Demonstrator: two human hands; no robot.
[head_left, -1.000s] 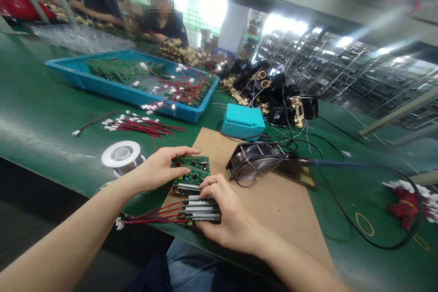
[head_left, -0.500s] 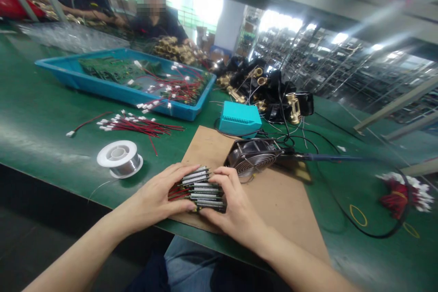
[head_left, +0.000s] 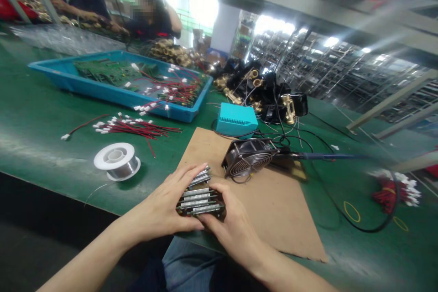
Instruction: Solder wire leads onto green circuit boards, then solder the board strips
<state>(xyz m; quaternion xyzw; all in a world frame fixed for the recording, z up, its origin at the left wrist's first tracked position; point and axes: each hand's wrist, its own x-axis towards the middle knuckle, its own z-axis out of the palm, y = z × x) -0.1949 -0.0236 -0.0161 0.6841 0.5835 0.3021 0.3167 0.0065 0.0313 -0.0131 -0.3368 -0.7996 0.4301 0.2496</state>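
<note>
Between my two hands is a stack of small circuit boards [head_left: 196, 200], their edges lined with rows of silvery pins. My left hand [head_left: 159, 207] curls round the left side, fingers at the far end and thumb at the near edge. From the right, my right hand [head_left: 236, 223] closes on the same stack, thumb near its lower corner. A gap separates the far boards from the nearer ones. The stack is over the near edge of a brown cardboard sheet [head_left: 284, 210]; my fingers hide parts of its sides and underside.
Just beyond stands a black fan [head_left: 251, 157] beside a soldering iron [head_left: 321, 157] and a turquoise box [head_left: 237, 118]. To the left are a solder spool [head_left: 118, 162], red-black wires with white connectors [head_left: 137, 127] and a blue tray [head_left: 119, 93] of boards. Two people sit across the table.
The far boards have come apart from the nearer ones, opening a gap. My left thumb has slid along the near edge towards my right thumb. The red wires beside the stack no longer show.
</note>
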